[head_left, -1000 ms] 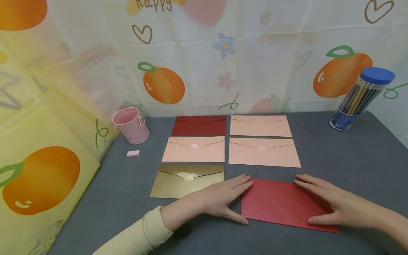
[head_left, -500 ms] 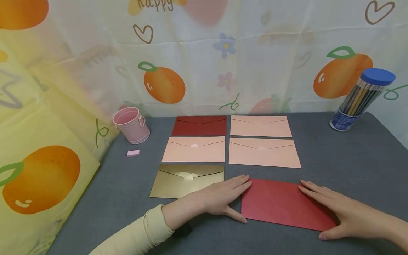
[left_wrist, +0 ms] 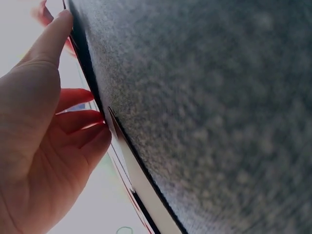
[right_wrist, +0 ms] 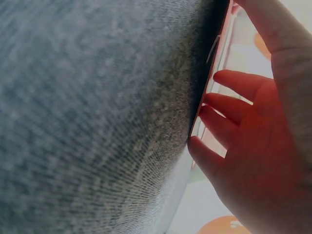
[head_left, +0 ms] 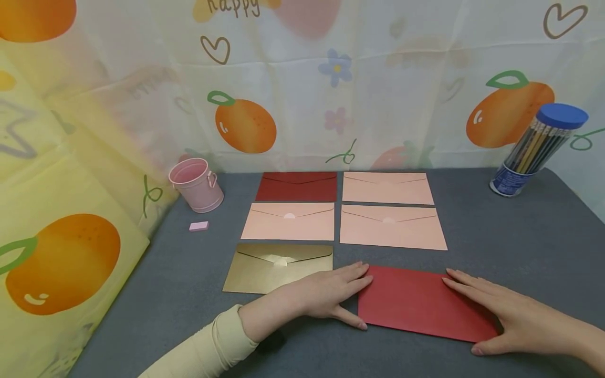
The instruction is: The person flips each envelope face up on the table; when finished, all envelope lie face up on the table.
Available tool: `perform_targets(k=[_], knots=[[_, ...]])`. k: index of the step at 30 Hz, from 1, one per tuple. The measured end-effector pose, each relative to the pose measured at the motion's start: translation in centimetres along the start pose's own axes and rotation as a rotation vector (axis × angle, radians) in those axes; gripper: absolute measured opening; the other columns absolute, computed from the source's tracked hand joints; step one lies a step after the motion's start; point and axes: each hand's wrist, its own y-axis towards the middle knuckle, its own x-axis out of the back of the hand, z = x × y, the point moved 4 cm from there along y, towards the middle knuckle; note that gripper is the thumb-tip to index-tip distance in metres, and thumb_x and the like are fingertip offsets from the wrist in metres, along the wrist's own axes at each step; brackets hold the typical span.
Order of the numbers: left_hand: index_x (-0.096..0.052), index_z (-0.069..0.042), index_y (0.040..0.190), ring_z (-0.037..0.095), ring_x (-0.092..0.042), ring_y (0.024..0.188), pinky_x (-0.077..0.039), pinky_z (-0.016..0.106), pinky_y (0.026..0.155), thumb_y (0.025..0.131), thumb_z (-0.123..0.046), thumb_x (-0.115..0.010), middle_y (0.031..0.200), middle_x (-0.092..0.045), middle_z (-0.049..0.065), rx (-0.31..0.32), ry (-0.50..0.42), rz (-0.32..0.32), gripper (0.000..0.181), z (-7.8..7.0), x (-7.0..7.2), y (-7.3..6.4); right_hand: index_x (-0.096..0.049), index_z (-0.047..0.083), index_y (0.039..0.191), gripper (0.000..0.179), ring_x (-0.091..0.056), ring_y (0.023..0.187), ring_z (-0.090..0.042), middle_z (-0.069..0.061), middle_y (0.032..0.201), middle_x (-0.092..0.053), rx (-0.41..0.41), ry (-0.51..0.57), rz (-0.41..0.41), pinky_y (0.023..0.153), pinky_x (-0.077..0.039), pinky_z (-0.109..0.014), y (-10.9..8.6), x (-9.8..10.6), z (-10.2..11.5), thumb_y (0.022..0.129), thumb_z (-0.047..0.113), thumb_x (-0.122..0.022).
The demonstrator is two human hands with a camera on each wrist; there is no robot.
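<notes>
A plain red envelope [head_left: 420,302] lies on the grey table at the front right, no flap showing. At its left edge is my left hand [head_left: 326,294], fingertips by the far corner and thumb by the near one. My right hand [head_left: 520,317] spans the right end, fingers at the far edge and thumb beside the near right corner. Both wrist views show straight, spread fingers down at table level. A gold envelope [head_left: 264,275] lies partly under my left forearm. Behind are a dark red envelope [head_left: 295,190] and several pale pink envelopes [head_left: 392,233] in rows, flaps up.
A pink bucket [head_left: 196,189] stands at the back left with a small pink eraser [head_left: 199,226] before it. At the back right is a blue-lidded tub of pencils [head_left: 534,152]. A fruit-printed curtain [head_left: 302,89] hangs behind the table.
My right hand has shifted right and slightly nearer; its thumb has moved off the red envelope's face to beside the near right corner. My left hand has stayed almost still.
</notes>
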Motion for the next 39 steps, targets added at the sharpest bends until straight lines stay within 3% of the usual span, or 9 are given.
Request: perform_targets(k=[4,13,20,26,32,39], knots=[[-0.035,-0.014,0.152,0.014,-0.018,0.146,-0.024,0.023,0.112,0.089,-0.064,-0.055,0.159,-0.026,0.007,-0.026,0.021,-0.005,0.082,-0.1,0.2,-0.2,-0.027,0.031,0.154,0.098,-0.042,0.129,-0.029,0.001,0.158,-0.027,-0.016,0.004,0.026,0.085,-0.05,-0.05,0.2,0.2,0.1,0.074,0.073,-0.065],[-0.05,-0.019,0.144,0.007,-0.036,0.138,-0.036,0.021,0.106,0.098,-0.052,-0.051,0.149,-0.044,0.0,-0.142,0.022,-0.096,0.057,-0.3,1.2,-0.9,-0.035,0.034,0.15,0.078,-0.048,0.125,-0.02,0.001,0.151,-0.038,0.003,0.038,0.038,0.082,-0.053,-0.038,0.2,1.1,-0.2,0.083,0.056,-0.069],[-0.062,-0.014,0.132,0.007,-0.052,0.126,-0.035,0.016,0.104,0.099,-0.035,-0.056,0.134,-0.06,0.0,-0.302,0.027,-0.292,0.04,-0.5,2.1,-1.3,-0.047,0.031,0.144,0.063,-0.053,0.118,-0.008,0.002,0.142,-0.051,0.105,0.102,-0.022,0.079,-0.053,-0.031,0.4,2.3,-0.4,0.087,0.04,-0.072],[-0.069,-0.009,0.12,0.007,-0.062,0.111,-0.04,0.015,0.099,0.092,-0.019,-0.068,0.117,-0.069,0.0,-0.418,0.017,-0.498,0.03,-0.5,3.1,-1.6,-0.058,0.03,0.136,0.053,-0.058,0.108,-0.001,0.006,0.131,-0.06,0.158,0.153,-0.118,0.073,-0.053,-0.026,0.5,3.4,-0.4,0.086,0.027,-0.075],[-0.072,-0.012,0.113,0.003,-0.065,0.1,-0.044,0.012,0.092,0.088,-0.016,-0.072,0.106,-0.072,-0.004,-0.411,0.08,-0.667,0.025,-0.2,3.8,-1.6,-0.067,0.025,0.126,0.044,-0.062,0.088,0.001,0.009,0.115,-0.067,0.136,0.265,-0.167,0.062,-0.049,-0.02,0.9,4.2,-0.7,0.085,0.015,-0.077],[-0.072,-0.009,0.113,0.005,-0.067,0.097,-0.045,0.013,0.091,0.089,-0.012,-0.071,0.103,-0.073,-0.001,-0.338,0.009,-0.734,0.024,0.3,4.4,-1.5,-0.074,0.022,0.111,0.036,-0.066,0.084,0.001,0.01,0.098,-0.073,0.119,0.276,-0.343,0.065,-0.05,-0.012,1.3,5.3,-0.1,0.081,0.001,-0.076]])
